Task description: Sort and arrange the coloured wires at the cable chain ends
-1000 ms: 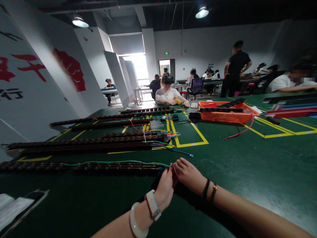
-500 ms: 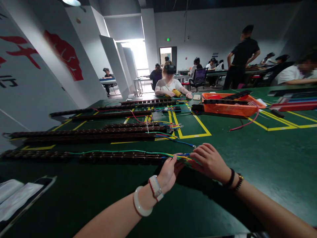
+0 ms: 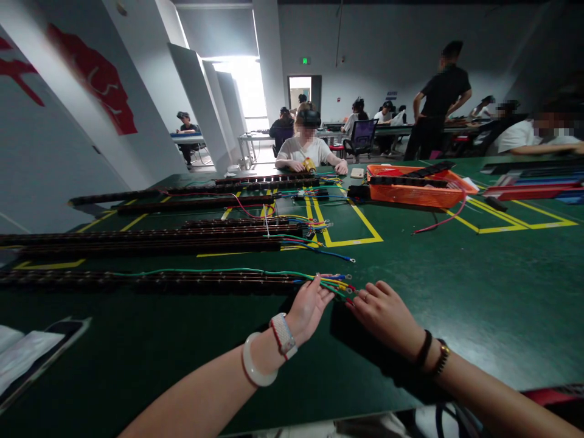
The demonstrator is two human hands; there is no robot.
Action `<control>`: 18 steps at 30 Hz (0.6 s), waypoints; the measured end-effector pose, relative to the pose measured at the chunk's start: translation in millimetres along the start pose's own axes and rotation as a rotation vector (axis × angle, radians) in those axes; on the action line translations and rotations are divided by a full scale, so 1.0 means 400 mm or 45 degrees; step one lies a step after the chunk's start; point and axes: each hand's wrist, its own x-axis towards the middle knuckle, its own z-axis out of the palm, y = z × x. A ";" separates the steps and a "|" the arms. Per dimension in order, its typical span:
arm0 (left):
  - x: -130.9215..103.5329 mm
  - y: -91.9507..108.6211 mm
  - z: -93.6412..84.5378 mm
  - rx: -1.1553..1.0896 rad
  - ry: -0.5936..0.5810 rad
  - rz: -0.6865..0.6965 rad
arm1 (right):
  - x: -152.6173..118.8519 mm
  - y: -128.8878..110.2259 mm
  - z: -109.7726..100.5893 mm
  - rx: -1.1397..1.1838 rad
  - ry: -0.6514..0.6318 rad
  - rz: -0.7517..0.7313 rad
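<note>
My left hand (image 3: 311, 307) is closed around a bundle of coloured wires (image 3: 331, 282), thumb on top and fingers beneath. Blue, yellow, green and red wires fan out past it, with ring terminals (image 3: 349, 277) at their tips. My right hand (image 3: 385, 313) is closed just right of them, its fingertips pinching a wire end (image 3: 350, 301) with a red sleeve; the fingers partly hide it. These wires come out of a long black wiring harness (image 3: 219, 278) that lies across the green table, with a green wire running along its top.
More black harnesses (image 3: 150, 243) lie behind, a blue wire with a ring terminal (image 3: 350, 260) sticking out. An orange basket (image 3: 410, 193) holds black parts at the back right. Across the table (image 3: 456, 292) sits a person (image 3: 305, 149) with a yellow tool. A dark tray (image 3: 50, 359) is at left.
My right hand has drawn back slightly downward from the bundle, and the ring terminals now show between the hands. My left hand keeps hold of the wires. The view has shifted somewhat.
</note>
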 end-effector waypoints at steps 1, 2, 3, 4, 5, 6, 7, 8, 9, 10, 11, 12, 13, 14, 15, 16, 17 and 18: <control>0.001 0.000 0.001 -0.009 0.011 -0.008 | 0.006 0.000 -0.009 0.017 0.008 -0.008; 0.002 0.000 0.001 -0.015 0.018 -0.017 | 0.014 0.003 -0.018 0.027 0.020 -0.009; 0.002 0.000 0.002 -0.016 0.016 -0.027 | 0.024 0.010 -0.028 0.025 0.033 0.002; 0.002 0.001 0.003 -0.016 0.008 -0.040 | 0.036 0.021 -0.036 0.014 0.044 0.023; 0.002 0.001 0.003 -0.017 -0.004 -0.045 | 0.050 0.035 -0.040 -0.012 0.052 0.065; 0.001 0.002 0.003 -0.015 -0.013 -0.044 | 0.066 0.052 -0.041 -0.043 0.060 0.106; 0.001 0.002 0.002 -0.008 -0.017 -0.041 | 0.082 0.070 -0.036 -0.066 0.051 0.145; 0.000 0.002 0.001 0.001 -0.016 -0.037 | 0.098 0.088 -0.025 -0.082 0.036 0.181; 0.000 0.002 0.000 0.010 -0.015 -0.035 | 0.113 0.104 -0.010 -0.091 0.010 0.206; 0.000 0.002 -0.001 0.018 -0.011 -0.031 | 0.125 0.117 0.009 -0.088 -0.032 0.212; 0.001 0.002 -0.002 0.024 -0.006 -0.029 | 0.135 0.127 0.031 -0.077 -0.075 0.214; 0.001 0.002 -0.003 0.028 0.002 -0.029 | 0.143 0.133 0.054 -0.065 -0.112 0.205; 0.001 0.002 -0.003 0.030 0.011 -0.028 | 0.148 0.137 0.075 -0.051 -0.148 0.187; 0.001 0.003 -0.002 0.033 0.026 -0.028 | 0.151 0.138 0.095 -0.040 -0.176 0.172; 0.000 0.004 0.000 0.037 0.040 -0.033 | 0.153 0.137 0.112 -0.033 -0.193 0.160; 0.000 0.005 0.002 0.042 0.053 -0.042 | 0.154 0.136 0.125 -0.028 -0.205 0.151; -0.001 0.007 0.005 0.044 0.059 -0.054 | 0.154 0.136 0.136 -0.025 -0.212 0.149; -0.002 0.008 0.007 0.043 0.061 -0.064 | 0.154 0.137 0.143 -0.023 -0.217 0.152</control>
